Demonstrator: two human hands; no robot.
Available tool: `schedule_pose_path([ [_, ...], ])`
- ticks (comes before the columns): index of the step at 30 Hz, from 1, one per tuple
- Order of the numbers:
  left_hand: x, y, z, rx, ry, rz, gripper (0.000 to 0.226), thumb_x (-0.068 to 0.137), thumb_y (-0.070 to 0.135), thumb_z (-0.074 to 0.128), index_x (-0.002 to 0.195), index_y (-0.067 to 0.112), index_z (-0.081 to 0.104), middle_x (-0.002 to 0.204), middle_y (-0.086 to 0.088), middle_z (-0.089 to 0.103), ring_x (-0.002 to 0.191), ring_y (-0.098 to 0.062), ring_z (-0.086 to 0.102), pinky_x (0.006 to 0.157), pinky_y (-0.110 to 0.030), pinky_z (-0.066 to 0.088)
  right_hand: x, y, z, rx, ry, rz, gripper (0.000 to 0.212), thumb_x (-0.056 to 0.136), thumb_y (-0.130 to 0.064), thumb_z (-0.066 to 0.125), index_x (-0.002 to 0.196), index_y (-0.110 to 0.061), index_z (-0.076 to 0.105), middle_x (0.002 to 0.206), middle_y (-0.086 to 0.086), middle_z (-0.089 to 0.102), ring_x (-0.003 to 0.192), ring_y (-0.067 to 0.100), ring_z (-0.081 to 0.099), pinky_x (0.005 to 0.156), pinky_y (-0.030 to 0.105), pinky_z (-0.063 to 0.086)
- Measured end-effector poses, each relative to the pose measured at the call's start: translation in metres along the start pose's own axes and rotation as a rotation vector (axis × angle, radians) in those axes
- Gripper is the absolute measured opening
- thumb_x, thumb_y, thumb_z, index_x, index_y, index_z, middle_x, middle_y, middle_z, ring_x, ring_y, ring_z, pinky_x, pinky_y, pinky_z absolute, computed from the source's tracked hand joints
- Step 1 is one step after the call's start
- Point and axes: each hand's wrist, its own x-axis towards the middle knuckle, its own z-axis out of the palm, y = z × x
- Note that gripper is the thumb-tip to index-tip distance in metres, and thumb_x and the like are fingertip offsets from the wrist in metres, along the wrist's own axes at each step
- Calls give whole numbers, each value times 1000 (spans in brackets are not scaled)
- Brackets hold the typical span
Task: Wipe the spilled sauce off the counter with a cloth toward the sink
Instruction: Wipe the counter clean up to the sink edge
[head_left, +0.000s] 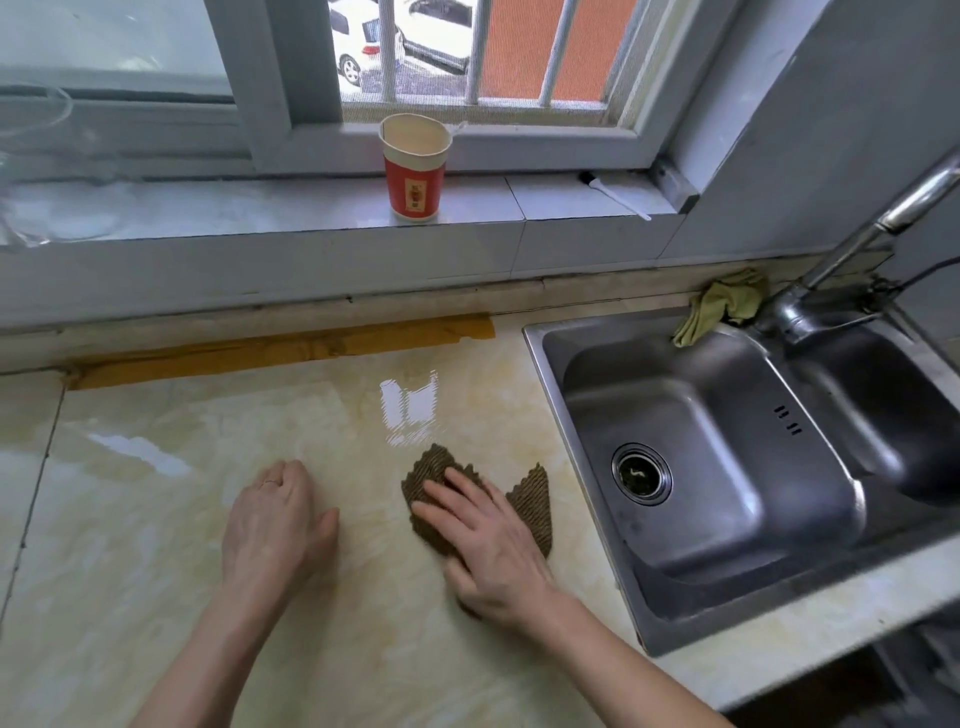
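A brown ribbed cloth lies flat on the pale marble counter, a short way left of the steel sink. My right hand presses on the cloth with straight, spread fingers. My left hand rests flat on the bare counter to the left of the cloth, fingers straight. A wet, glossy film shows on the counter just beyond the cloth. I cannot make out any distinct sauce stain.
A red and white paper cup stands on the window sill. A green rag lies at the sink's back corner by the tap. Brown tape runs along the counter's back edge. The counter's front edge is at lower right.
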Motion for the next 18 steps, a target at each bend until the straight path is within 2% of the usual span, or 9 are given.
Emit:
schedule_pose_path([
  [3,0,-5,-1,-118,3,-34,38,85,30,58,109,3,48,113,-17,59,100,-35,57,77,-38,46,32,-1,-8,29,6,146,63,79,-27,38,140,-22,49,153,-2,38,146,18,20,119,50,14],
  [5,-3,-7,-2,-193,18,-62,42,87,24,57,121,2,46,121,-18,58,106,-37,56,82,-40,47,52,-15,-5,42,-54,144,63,79,-24,41,142,-22,47,154,-2,36,146,18,19,118,52,10],
  [8,-11,-9,-6,-313,88,-110,53,90,15,54,139,4,38,133,-21,53,118,-39,51,93,-43,44,45,-39,9,56,-143,-76,64,76,-24,40,139,-22,49,152,-1,39,145,19,24,119,50,11],
  [10,-20,-20,-8,-370,141,-158,55,90,10,52,142,5,35,133,-23,52,118,-40,51,94,-45,44,21,-41,15,63,-178,-227,65,73,-26,36,137,-24,50,151,-3,41,144,17,26,119,48,12],
  [12,-29,-35,-6,-394,178,-195,54,90,5,50,142,5,35,131,-23,54,116,-40,52,92,-45,44,3,-29,13,81,-164,-281,65,71,-24,39,135,-26,52,149,-5,44,144,15,27,118,48,17],
  [15,-40,-55,-1,-434,210,-239,54,89,1,47,142,4,37,132,-23,53,117,-39,52,95,-44,43,10,-18,10,104,-46,-150,61,69,-23,42,128,-24,58,145,-5,48,143,14,30,115,50,25],
  [18,-49,-64,4,-503,221,-273,54,88,1,47,141,5,37,133,-21,53,119,-38,51,98,-42,41,29,-47,16,85,-64,-114,61,68,-25,38,124,-21,60,144,-2,50,140,19,36,113,54,27],
])
